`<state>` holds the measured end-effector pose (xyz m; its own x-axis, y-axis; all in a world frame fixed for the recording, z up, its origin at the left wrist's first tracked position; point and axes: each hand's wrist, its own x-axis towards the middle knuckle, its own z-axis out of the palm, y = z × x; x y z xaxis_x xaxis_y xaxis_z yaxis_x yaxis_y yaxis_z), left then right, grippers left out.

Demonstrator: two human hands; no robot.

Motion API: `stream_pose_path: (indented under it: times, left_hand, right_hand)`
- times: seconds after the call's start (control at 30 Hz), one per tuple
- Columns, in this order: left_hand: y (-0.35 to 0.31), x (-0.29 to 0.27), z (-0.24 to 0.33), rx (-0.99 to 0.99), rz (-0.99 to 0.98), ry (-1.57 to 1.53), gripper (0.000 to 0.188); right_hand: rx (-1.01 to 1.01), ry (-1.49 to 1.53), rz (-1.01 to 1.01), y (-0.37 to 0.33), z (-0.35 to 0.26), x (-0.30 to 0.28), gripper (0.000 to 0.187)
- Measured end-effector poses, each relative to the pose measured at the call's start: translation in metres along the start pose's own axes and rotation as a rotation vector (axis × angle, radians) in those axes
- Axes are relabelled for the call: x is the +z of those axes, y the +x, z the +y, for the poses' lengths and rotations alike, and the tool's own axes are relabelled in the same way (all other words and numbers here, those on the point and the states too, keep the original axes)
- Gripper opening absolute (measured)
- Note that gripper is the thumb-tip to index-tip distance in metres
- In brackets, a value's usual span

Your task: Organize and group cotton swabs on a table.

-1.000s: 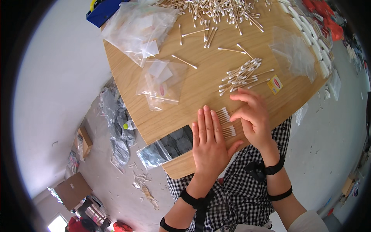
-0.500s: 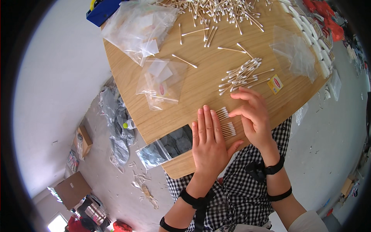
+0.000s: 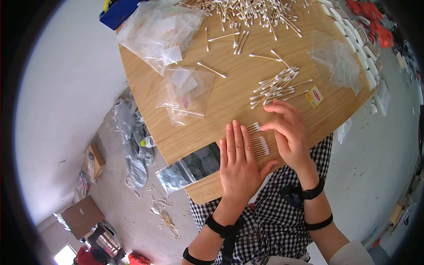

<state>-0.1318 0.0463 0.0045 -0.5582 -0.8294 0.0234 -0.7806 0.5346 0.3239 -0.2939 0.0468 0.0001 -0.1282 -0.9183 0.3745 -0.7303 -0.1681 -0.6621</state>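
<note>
I am watching remotely: the left hand (image 3: 240, 165) is lying flat over cotton swabs (image 3: 261, 145) by the surface (image 3: 238, 97)'s near edge, the right hand (image 3: 289, 134) curving, unpinched, at their tips; uneven pushing could be scattering them.

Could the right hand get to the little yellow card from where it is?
Probably yes: the right hand seems to hold nothing, and only tabletop shows between it and the yellow card. The loose pile of cotton swabs lies left of the card, seemingly out of the way.
</note>
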Motion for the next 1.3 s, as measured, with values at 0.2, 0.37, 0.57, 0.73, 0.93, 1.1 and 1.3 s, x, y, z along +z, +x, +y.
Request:
stream_pose_path:
  times: [0.2,0.37,0.57,0.73,0.93,1.1,1.3]
  left_hand:
    - [-0.001,0.000,-0.001,-0.006,-0.005,0.011,0.102]
    - [-0.001,0.000,0.000,-0.006,-0.007,0.011,0.103]
    - [0.000,-0.001,0.000,-0.004,-0.006,0.005,0.103]
    - [-0.002,0.000,-0.001,-0.010,0.012,-0.033,0.101]
    - [-0.014,-0.002,-0.004,-0.017,0.092,-0.116,0.100]
    - [-0.021,-0.006,0.004,-0.032,0.020,-0.082,0.102]
    - [-0.016,0.003,0.009,-0.052,-0.040,0.035,0.106]
  right_hand:
    - [-0.012,-0.045,-0.012,0.001,-0.002,0.002,0.019]
    - [-0.011,-0.049,-0.042,0.000,-0.002,-0.001,0.019]
    - [-0.009,-0.008,-0.043,0.001,-0.002,-0.002,0.017]
    - [-0.004,0.002,-0.015,0.002,-0.002,-0.001,0.017]
    - [0.035,0.075,0.065,0.000,-0.001,-0.001,0.019]
    - [0.054,0.129,0.113,0.003,-0.005,-0.002,0.024]
    - [-0.014,0.057,0.005,0.017,-0.009,-0.009,0.016]
